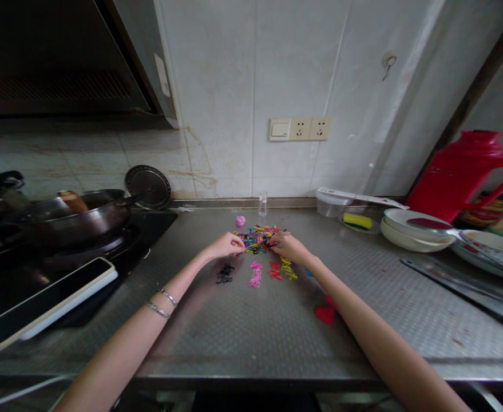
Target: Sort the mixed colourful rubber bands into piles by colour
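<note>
Handling a heap of small, thin, multicoloured pieces (257, 237).
Left hand (225, 246), right hand (292, 248): fingers bunched, grip cannot be told; singles are best pinched lightly.

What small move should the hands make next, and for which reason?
Perhaps the left hand should pick something black out of the multicoloured pile of small, thin pieces for the loose black cluster. The hand is at the pile's left edge, that cluster lies close by, and the separate pink cluster, red cluster and yellow cluster suggest sorting by colour.
</note>
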`<state>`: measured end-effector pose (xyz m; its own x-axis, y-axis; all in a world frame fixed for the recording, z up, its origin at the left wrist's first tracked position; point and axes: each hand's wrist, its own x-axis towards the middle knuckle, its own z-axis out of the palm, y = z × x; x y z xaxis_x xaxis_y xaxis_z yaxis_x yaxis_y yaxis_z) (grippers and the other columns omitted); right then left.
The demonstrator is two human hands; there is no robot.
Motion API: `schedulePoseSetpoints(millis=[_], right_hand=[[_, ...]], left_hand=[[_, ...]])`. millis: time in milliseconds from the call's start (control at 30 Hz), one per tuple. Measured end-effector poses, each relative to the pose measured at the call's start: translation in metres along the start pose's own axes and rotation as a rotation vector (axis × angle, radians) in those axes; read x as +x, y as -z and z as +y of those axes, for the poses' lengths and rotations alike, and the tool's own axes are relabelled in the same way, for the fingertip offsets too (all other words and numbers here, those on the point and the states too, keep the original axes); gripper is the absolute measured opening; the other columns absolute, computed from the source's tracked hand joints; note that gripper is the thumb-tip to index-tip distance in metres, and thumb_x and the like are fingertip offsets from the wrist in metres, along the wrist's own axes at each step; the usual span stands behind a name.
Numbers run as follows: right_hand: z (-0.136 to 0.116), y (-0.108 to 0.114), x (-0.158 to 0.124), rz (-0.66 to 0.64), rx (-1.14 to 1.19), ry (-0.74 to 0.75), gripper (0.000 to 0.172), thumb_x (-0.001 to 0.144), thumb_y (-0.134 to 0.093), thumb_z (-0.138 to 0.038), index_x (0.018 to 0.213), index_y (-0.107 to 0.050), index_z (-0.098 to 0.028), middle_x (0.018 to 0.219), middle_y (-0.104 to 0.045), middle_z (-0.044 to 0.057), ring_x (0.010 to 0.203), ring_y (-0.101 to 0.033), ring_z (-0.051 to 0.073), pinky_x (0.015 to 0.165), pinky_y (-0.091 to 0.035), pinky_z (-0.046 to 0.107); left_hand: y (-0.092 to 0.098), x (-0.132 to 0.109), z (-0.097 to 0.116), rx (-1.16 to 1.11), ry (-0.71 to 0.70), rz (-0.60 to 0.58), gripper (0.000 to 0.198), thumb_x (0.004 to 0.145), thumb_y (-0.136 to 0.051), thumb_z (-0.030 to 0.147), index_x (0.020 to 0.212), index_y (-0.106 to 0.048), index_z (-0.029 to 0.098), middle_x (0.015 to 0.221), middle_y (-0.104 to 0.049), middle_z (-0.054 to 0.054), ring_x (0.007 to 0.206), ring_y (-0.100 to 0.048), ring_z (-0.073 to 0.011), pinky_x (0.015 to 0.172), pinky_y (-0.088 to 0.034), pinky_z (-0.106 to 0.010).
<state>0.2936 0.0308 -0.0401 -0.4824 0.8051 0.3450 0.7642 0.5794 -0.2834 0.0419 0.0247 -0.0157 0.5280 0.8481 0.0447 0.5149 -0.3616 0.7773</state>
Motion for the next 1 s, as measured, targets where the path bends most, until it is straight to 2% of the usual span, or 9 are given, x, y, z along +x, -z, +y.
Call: schedulePoseSetpoints(millis=[233, 400, 500, 633, 800, 900, 1000], right_hand=[[-0.008, 0.007, -0.004, 0.055, -0.048, -0.061, 0.022, 0.081, -0.047, -0.035, 0.086, -0.065, -0.023, 0.09, -0.065, 0.004, 0.087, -0.056, 0.015, 0.076, -0.041, 0.023], [-0.015, 0.014, -0.002, 0.098, -0.017, -0.082, 0.022, 0.08, -0.049, -0.034, 0.084, -0.066, -0.021, 0.087, -0.066, 0.005, 0.081, -0.057, 0.015, 0.073, -0.041, 0.022], [-0.025, 0.014, 0.001, 0.038, 0.046, 0.0, 0.019, 0.076, -0.051, -0.028, 0.079, -0.068, -0.018, 0.083, -0.066, 0.005, 0.077, -0.058, 0.014, 0.071, -0.041, 0.022], [-0.043, 0.008, 0.001, -0.111, 0.116, 0.149, 0.016, 0.071, -0.053, -0.019, 0.076, -0.068, -0.016, 0.078, -0.067, 0.004, 0.07, -0.058, 0.013, 0.066, -0.041, 0.02], [-0.058, 0.002, -0.002, -0.211, 0.136, 0.169, 0.017, 0.071, -0.055, -0.022, 0.078, -0.069, -0.017, 0.075, -0.068, 0.004, 0.066, -0.057, 0.012, 0.06, -0.038, 0.018], [-0.06, 0.003, -0.003, -0.203, 0.131, 0.162, 0.018, 0.072, -0.055, -0.027, 0.08, -0.069, -0.018, 0.076, -0.068, 0.003, 0.066, -0.057, 0.012, 0.059, -0.038, 0.019], [-0.058, 0.006, -0.002, -0.163, 0.136, 0.164, 0.02, 0.075, -0.052, -0.028, 0.081, -0.068, -0.018, 0.079, -0.067, 0.004, 0.069, -0.058, 0.012, 0.063, -0.039, 0.02]], left_hand=[[0.001, 0.0, -0.006, -0.026, 0.023, 0.042, 0.029, 0.066, -0.059, 0.034, 0.076, -0.064, 0.008, 0.06, -0.061, -0.004, 0.051, -0.051, -0.01, 0.048, -0.036, -0.019], [0.002, 0.001, -0.008, -0.029, 0.038, 0.073, 0.03, 0.067, -0.058, 0.036, 0.076, -0.064, 0.008, 0.059, -0.061, -0.004, 0.049, -0.051, -0.0096, 0.047, -0.036, -0.019], [0.004, 0.001, -0.009, -0.02, 0.072, 0.108, 0.031, 0.066, -0.06, 0.036, 0.077, -0.064, 0.008, 0.059, -0.061, -0.004, 0.048, -0.05, -0.0093, 0.048, -0.036, -0.019], [0.009, 0.001, -0.011, 0.046, 0.071, 0.119, 0.03, 0.065, -0.06, 0.036, 0.074, -0.066, 0.007, 0.06, -0.061, -0.004, 0.05, -0.049, -0.0095, 0.05, -0.035, -0.02], [0.012, -0.001, -0.013, 0.131, 0.073, 0.021, 0.028, 0.061, -0.062, 0.033, 0.072, -0.068, 0.008, 0.057, -0.059, -0.002, 0.051, -0.046, -0.0092, 0.05, -0.032, -0.02], [0.011, -0.002, -0.011, 0.133, 0.085, -0.071, 0.027, 0.058, -0.063, 0.033, 0.071, -0.067, 0.009, 0.056, -0.058, -0.001, 0.051, -0.046, -0.0093, 0.049, -0.032, -0.02], [0.01, -0.002, -0.011, 0.155, 0.079, -0.085, 0.025, 0.058, -0.063, 0.032, 0.069, -0.067, 0.01, 0.056, -0.058, -0.001, 0.05, -0.046, -0.0094, 0.049, -0.032, -0.02]])
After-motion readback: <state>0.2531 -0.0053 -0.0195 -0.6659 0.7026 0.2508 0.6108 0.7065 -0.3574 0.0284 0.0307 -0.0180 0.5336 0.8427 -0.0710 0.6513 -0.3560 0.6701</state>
